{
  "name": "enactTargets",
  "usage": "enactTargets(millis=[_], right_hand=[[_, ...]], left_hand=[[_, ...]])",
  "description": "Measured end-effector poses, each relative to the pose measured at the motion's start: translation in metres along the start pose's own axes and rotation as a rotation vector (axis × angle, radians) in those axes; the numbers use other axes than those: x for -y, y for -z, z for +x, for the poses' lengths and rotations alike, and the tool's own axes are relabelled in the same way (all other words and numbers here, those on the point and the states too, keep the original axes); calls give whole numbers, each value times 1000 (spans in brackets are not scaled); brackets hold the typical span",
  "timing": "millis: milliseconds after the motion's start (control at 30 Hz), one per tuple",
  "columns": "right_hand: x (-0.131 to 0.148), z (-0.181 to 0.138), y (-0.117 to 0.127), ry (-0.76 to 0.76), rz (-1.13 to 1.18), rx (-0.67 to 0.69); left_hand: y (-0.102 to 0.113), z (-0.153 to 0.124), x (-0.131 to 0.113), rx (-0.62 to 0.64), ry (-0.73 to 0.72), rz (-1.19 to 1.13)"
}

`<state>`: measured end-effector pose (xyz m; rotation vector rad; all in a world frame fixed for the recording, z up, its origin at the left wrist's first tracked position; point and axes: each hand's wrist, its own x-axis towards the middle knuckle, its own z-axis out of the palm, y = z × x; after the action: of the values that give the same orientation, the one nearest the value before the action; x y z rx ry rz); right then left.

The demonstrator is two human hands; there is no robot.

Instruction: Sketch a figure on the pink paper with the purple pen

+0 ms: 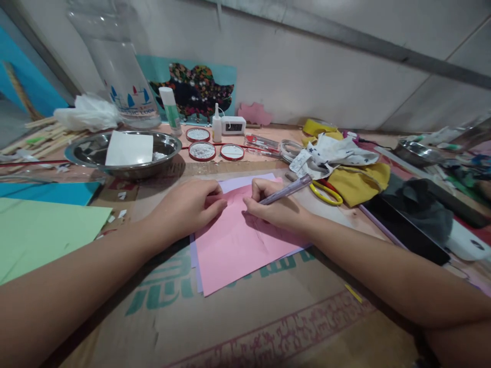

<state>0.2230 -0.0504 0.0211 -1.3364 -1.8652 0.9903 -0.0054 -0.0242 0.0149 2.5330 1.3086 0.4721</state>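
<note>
My right hand (pixel 278 208) is closed around a pen (pixel 286 189), its tip low over the pink paper (pixel 230 250); whether the tip touches, I can't tell. My left hand (pixel 192 205) rests at the far left edge of that sheet, fingers curled and thumb close to the forefinger; I can't tell if I am pinching the edge or only pressing on it. The pink paper lies between my two forearms, slightly askew, on top of purple paper (pixel 249 180) that peeks out along its far and left sides. Thin dark lines run over the pink surface near my right hand. Underneath is printed cardboard (pixel 215 327).

To the left lie a green sheet (pixel 49 230) and a blue sheet (pixel 57 191), with small white scraps (pixel 122 213) just beside them. Farther back on that side, a metal bowl (pixel 140 173) holds a white card (pixel 130 148). At the far side stand a glue stick (pixel 171 112), a small white bottle (pixel 217 127) and a clock (pixel 235 125), near three red-rimmed dishes (pixel 202 151). On the right, yellow-handled scissors (pixel 326 195) lie beside a yellow cloth (pixel 360 183).
</note>
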Motion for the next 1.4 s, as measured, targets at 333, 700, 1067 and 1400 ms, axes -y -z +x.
enactTargets(millis=[333, 700, 1067, 1400], right_hand=[[1, -1, 0, 26, -22, 25], [-1, 2, 0, 42, -69, 4], [-1, 1, 1, 35, -32, 33], [-6, 3, 2, 120, -107, -6]], left_hand=[[4, -1, -5, 25, 25, -3], [4, -1, -5, 21, 14, -1], [3, 0, -4, 16, 6, -2], [5, 0, -6, 16, 9, 29]])
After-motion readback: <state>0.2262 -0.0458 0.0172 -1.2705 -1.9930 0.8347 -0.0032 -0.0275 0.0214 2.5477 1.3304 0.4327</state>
